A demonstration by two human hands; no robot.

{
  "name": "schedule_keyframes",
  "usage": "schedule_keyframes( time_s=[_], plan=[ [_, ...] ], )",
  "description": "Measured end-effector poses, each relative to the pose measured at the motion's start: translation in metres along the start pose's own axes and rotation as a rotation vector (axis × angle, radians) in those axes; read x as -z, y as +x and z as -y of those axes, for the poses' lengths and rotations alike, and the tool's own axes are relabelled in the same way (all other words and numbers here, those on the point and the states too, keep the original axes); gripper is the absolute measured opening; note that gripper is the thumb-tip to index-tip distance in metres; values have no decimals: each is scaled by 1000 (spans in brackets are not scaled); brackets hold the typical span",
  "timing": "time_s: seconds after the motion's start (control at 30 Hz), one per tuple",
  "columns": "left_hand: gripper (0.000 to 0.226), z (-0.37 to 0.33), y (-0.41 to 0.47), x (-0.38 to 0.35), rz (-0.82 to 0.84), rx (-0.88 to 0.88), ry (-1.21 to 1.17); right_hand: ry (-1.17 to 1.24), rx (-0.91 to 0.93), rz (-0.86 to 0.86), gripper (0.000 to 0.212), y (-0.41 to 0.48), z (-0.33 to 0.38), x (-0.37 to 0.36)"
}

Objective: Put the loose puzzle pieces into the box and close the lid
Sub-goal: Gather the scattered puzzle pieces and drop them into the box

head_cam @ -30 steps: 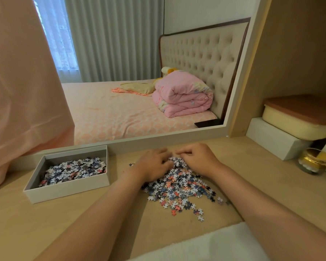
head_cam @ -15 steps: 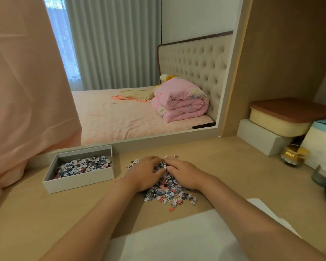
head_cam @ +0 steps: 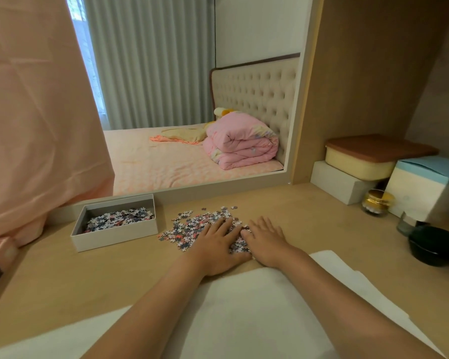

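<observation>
Fingers (head_cam: 219, 226) flat on puzzle pieces (head_cam: 189, 225)

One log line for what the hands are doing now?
left hand: flat on puzzle pieces | right hand: flat at their edge | box: open, partly filled

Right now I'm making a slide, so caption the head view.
Left hand and right hand rest flat on loose puzzle pieces beside the open, part-filled box.

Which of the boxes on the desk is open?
The low white box at the left, with puzzle pieces inside and no lid on. The thick white box under the yellow tub and the blue-topped box are both closed.
</observation>
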State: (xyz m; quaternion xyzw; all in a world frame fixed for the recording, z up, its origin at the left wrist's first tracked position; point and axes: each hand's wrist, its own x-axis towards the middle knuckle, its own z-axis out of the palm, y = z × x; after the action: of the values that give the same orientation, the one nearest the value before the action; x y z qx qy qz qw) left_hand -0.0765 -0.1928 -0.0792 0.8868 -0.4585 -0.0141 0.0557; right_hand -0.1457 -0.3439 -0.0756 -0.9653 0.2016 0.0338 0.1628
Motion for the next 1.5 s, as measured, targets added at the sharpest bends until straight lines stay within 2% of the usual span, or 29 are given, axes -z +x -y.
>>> schedule_keyframes(
  time_s=[0.3, 0.4, 0.5, 0.6, 0.7, 0.8, 0.93, 1.0, 1.1, 1.2, 1.3, 1.37, 1.5],
  plan=[
    [80, 54, -34, 10, -126, 32, -59, 93, 145, -1, 68, 15, 71, -19],
    [71, 72, -49, 20, -158, 40, -136, 78, 175, -40, 68, 16, 89, -18],
    [59, 88, -60, 40, -312, 46, -210, 77, 285, -121, 60, 19, 107, -9],
    [52, 117, -68, 53, -466, 157, -145, 141, 395, -151, 51, 25, 123, 3],
    [54, 145, -73, 50, -358, 277, -37, 51, 466, -83, 52, 32, 138, 8],
    [58, 154, -75, 43, -228, 276, -49, -64, 459, 39, 69, 41, 148, 4],
    [59, 149, -69, 40, -409, 190, -28, -128, 434, 110, 81, 53, 147, -3],
    [53, 139, -62, 40, -454, 91, -29, -121, 445, 109, 79, 57, 141, -1],
    [38, 121, -50, 41, -428, -30, -45, -202, 421, 82, 79, 61, 128, 9],
    [39, 107, -40, 39, -295, 3, -142, -199, 384, 128, 78, 62, 119, 12],
    [48, 104, -32, 29, -143, 45, -54, -206, 387, 123, 71, 63, 116, 6],
    [44, 105, -29, 24, -136, 63, -5, -193, 389, 98, 67, 64, 116, 5],
    [32, 104, -28, 24, -233, 104, -27, -139, 432, 44, 48, 65, 118, 8]
  ],
)
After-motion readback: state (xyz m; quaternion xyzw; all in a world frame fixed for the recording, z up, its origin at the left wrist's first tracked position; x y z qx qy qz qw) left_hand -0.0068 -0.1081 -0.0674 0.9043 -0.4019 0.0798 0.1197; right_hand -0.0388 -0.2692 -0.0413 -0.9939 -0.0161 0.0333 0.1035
